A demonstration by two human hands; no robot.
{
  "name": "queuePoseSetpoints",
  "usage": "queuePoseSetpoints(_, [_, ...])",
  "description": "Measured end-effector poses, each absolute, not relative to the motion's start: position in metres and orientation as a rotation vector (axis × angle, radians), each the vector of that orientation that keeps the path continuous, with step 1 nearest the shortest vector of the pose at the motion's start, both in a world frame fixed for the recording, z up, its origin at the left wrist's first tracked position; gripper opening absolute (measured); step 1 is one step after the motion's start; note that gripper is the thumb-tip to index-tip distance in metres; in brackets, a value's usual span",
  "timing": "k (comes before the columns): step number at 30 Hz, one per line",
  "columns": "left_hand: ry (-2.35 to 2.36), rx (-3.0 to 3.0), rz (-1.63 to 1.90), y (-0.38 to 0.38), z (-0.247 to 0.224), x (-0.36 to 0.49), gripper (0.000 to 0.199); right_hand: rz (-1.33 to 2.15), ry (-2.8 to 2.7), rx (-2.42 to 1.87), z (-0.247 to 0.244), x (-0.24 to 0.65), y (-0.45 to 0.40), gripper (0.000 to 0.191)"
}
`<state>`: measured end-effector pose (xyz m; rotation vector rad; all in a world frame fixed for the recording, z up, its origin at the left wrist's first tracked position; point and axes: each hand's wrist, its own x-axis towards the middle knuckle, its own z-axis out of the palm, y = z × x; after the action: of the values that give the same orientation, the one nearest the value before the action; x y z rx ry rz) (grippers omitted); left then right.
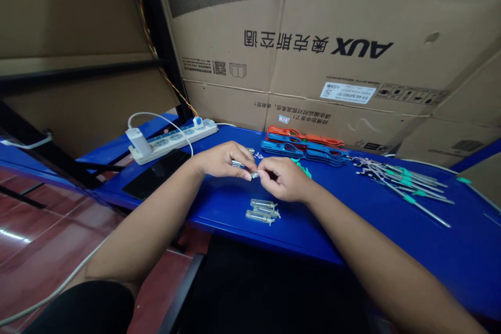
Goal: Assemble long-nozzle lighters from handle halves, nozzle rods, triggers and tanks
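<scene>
Blue sheet-metal bench top (410,250), is that where the hands are working?

Yes, right over its middle. The left hand (223,160) and the right hand (284,180) meet on a small silver part (254,174). Both hold it in a narrow pinch, the left hand's fingers (242,155) curled around one end and the right hand's fingertips (266,167) closed on the other. Those fingers hide most of the part, so its shape is hard to tell.

What lies closest to them?

Just below the hands sits a small cluster of clear tubes with metal ends (261,211). Beyond them, blue plastic pieces (301,147) and orange plastic pieces (305,136) lie in rows, with a green piece (302,168) partly hidden behind the right hand.

And farther along the bench?

Off to the right, thin metal rods with green sleeves (410,188) lie fanned out. Off to the left, a black phone (154,173) lies flat beside a white power strip (172,141). A cardboard box printed AUX (313,47) stands behind, its lettering upside down in this view.
</scene>
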<state>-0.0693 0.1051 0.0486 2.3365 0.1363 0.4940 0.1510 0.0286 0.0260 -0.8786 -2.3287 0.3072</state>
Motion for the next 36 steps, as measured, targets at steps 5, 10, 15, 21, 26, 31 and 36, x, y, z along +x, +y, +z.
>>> queuePoseSetpoints(5, [0.217, 2.388, 0.623, 0.109, 0.053, -0.085, 0.02, 0.14, -2.187, -1.226, 0.03, 0.17, 0.051, 0.021])
queuePoseSetpoints(10, [0.318, 2.494, 0.269, 0.107, 0.051, -0.083, 0.02, -0.093, -2.394, -1.703, 0.026, 0.16, 0.082, 0.03])
queuePoseSetpoints(15, [0.436, 2.504, 0.052, 0.111, 0.039, -0.077, 0.023, -0.096, -2.461, -1.754, 0.012, 0.137, 0.1, 0.033])
queuePoseSetpoints(21, [0.485, 2.627, -0.046, 0.117, 0.038, -0.082, 0.018, -0.084, -2.419, -1.741, 0.021, 0.15, 0.101, 0.03])
queuePoseSetpoints(26, [0.845, 2.681, 0.482, 0.118, 0.03, -0.079, 0.036, -0.047, -2.324, -1.643, 0.031, 0.168, 0.08, 0.026])
queuePoseSetpoints(31, [1.539, 2.274, 0.604, 0.112, 0.001, -0.056, 0.068, 0.008, -2.156, -1.425, 0.027, 0.188, 0.05, 0.029])
queuePoseSetpoints(36, [1.543, 2.15, 0.508, 0.103, -0.004, -0.045, 0.074, 0.112, -1.967, -1.421, 0.019, 0.212, 0.049, 0.028])
